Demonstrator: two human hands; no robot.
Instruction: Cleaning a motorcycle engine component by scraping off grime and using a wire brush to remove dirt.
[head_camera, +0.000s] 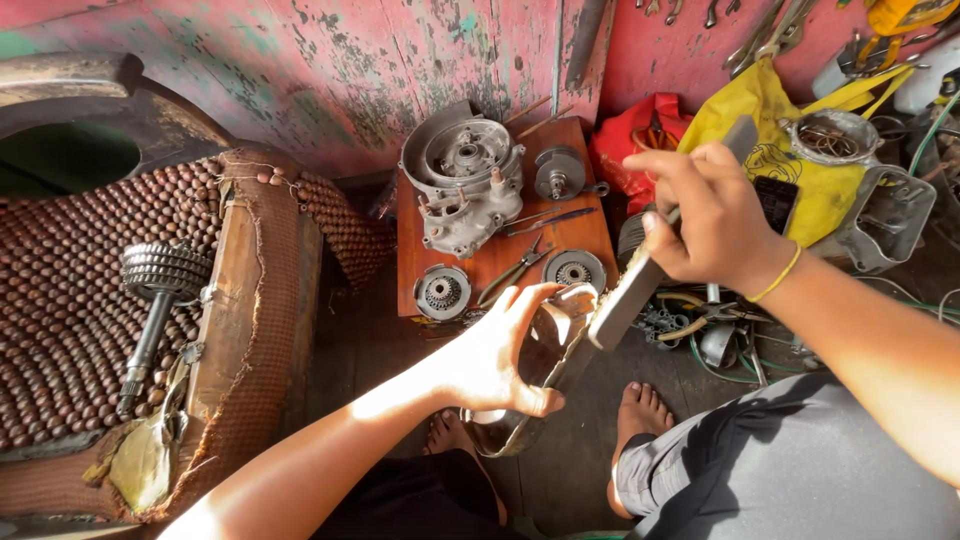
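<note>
pliers (515, 270) and engine casing (463, 185) lie on wooden board (500, 255) beyond hands, fingers gripping metal cover (540, 370) and flat file (640, 275).

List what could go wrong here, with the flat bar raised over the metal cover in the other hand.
1. The right hand holds the flat bar just above the left hand; a stroke or slip could catch its fingers.
2. The cover is held in the air by one hand only, so it might twist or drop.
3. Bare feet lie right beneath; a dropped part could land on them.
</note>
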